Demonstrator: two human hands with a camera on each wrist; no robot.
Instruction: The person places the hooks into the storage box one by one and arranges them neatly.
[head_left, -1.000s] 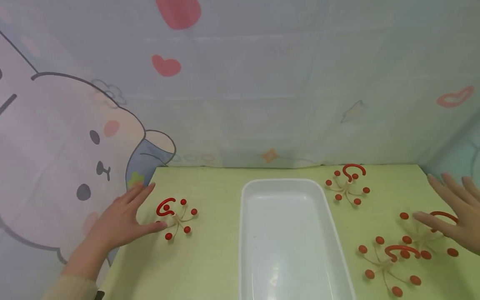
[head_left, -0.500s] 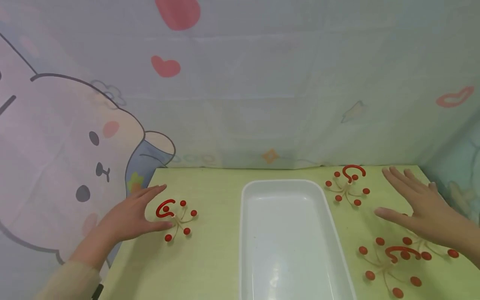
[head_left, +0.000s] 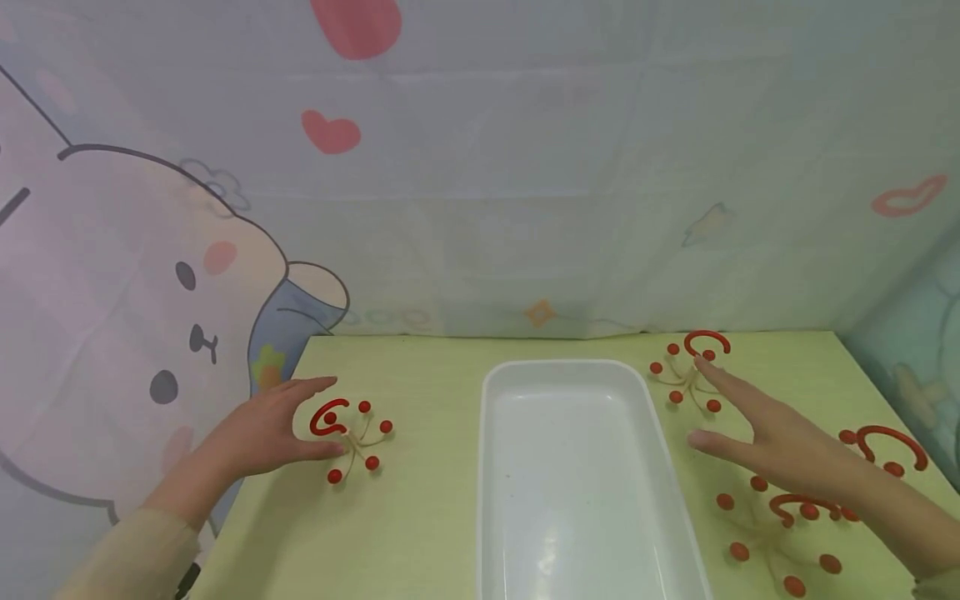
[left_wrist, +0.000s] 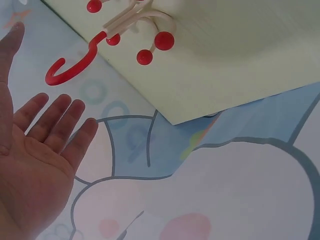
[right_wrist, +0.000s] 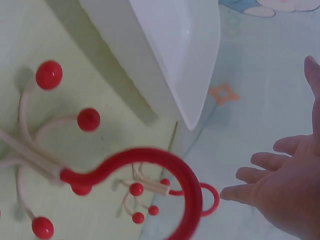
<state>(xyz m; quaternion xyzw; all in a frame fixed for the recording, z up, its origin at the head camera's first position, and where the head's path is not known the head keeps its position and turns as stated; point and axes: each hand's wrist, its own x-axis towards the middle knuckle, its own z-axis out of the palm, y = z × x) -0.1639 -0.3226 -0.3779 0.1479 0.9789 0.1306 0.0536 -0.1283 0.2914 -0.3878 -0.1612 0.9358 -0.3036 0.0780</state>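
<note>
My left hand point(head_left: 262, 437) hovers beside a head massager point(head_left: 352, 442) with a red hook handle and cream legs tipped with red balls. Its thumb and fingers are spread around the handle side; the left wrist view shows a gap between the palm and the massager point(left_wrist: 125, 20). Over the right of the table, my right hand point(head_left: 780, 442) reaches with fingers extended toward a far head massager point(head_left: 688, 383), holding nothing. Beneath that hand and forearm lie two more massagers: one nearer point(head_left: 768, 535), and one point(head_left: 892, 433) partly hidden by the forearm.
A white rectangular tray point(head_left: 491, 467) stands mid-table between the hands, its near end out of view. The pale green table point(head_left: 420, 533) ends at a printed cloth backdrop point(head_left: 480, 208), with more cloth at both sides.
My right hand has come in from the right edge and moved left over the massagers toward the far one. The left hand has shifted slightly right, closer to its massager's handle.
</note>
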